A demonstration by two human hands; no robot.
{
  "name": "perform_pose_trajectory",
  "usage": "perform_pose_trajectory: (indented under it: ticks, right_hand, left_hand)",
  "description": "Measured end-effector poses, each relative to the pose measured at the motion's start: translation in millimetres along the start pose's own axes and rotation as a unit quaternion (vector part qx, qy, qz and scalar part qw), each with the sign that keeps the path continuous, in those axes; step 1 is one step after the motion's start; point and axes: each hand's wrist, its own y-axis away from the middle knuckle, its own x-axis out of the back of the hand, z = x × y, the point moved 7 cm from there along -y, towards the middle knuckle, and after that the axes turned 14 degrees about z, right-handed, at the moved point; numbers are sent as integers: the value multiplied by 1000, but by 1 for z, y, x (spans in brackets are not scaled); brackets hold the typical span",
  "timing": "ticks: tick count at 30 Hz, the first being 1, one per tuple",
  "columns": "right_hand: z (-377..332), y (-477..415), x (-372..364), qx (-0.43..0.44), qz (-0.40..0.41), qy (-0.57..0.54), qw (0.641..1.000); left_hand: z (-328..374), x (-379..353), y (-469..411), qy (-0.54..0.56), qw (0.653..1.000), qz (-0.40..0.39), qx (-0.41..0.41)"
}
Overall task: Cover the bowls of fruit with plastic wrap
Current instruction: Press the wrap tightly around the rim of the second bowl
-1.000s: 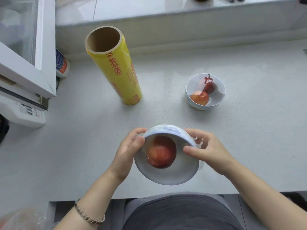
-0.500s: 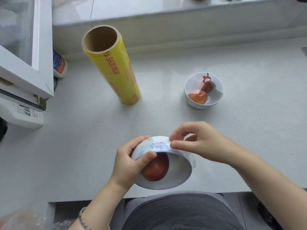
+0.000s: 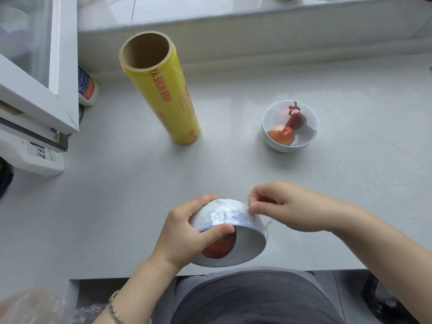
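A white bowl (image 3: 247, 249) with a red apple (image 3: 222, 247) inside is tilted toward me at the counter's front edge, clear plastic wrap (image 3: 224, 215) stretched over it and down its outer wall. My left hand (image 3: 187, 230) grips the bowl's left side, thumb across the rim over the apple. My right hand (image 3: 287, 206) pinches the wrap's loose edge at the bowl's upper right rim. A second white bowl (image 3: 306, 141) holding red fruit stands at the right, wrap across its top. The yellow wrap roll (image 3: 163, 90) stands upright at the back left.
A white window frame (image 3: 63, 73) juts in at the left over a white appliance (image 3: 30, 155). A small bottle (image 3: 86, 86) stands in the back corner. A raised sill (image 3: 257, 22) runs along the back. The counter's front edge (image 3: 117, 274) is under my arms.
The bowl has tipped further toward me. My left thumb has moved over the rim. My right hand rose from the bowl's right side to its upper rim and pinched the wrap.
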Motion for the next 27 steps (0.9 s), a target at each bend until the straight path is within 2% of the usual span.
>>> perform_pose_trajectory:
  ticks: [4, 10, 15, 20, 23, 27]
  right_hand:
    - [4, -3, -1, -33, -3, -107, 994]
    - [14, -15, -9, -105, -26, -99, 989]
    - [13, -21, -9, -135, -9, -110, 985]
    - [8, -23, -18, -128, 48, -210, 968]
    - [7, -24, -22, -118, 86, -258, 955]
    - [10, -26, -18, -102, 186, -263, 941]
  left_hand:
    - [1, 0, 0, -6, 1000, -5, -6]
    - [3, -8, -1, -31, 999, -13, -12]
    - [6, -13, -1, -51, 998, -24, -19]
    - [15, -15, 0, -106, 992, -11, -61]
    - [13, -12, 0, -94, 995, 12, -39]
    - [15, -8, -2, -96, 993, 24, -60]
